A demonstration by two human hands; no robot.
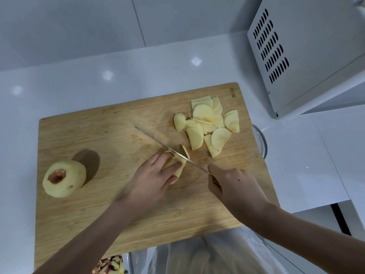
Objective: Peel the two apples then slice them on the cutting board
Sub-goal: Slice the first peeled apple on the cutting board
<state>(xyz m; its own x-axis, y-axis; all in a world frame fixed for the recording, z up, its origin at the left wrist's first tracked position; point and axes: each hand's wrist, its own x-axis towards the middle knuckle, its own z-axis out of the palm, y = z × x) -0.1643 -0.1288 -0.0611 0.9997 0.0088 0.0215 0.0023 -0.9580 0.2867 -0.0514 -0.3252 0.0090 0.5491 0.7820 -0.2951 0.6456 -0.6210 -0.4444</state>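
While pinning apple piece [178, 164] mid cutting board [94, 206] in curled left hand [154, 177], slicing with knife [158, 142] gripped in right hand [233, 186].

Bare board [110, 131] between peeled apple [64, 177] and slice pile [209, 125], white appliance [308, 56] close beside the far-right corner.

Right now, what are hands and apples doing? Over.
Left hand holds pale apple piece; right hand grips steel knife, cutting it. Whole peeled apple waits on wooden cutting board. Nothing in the way.
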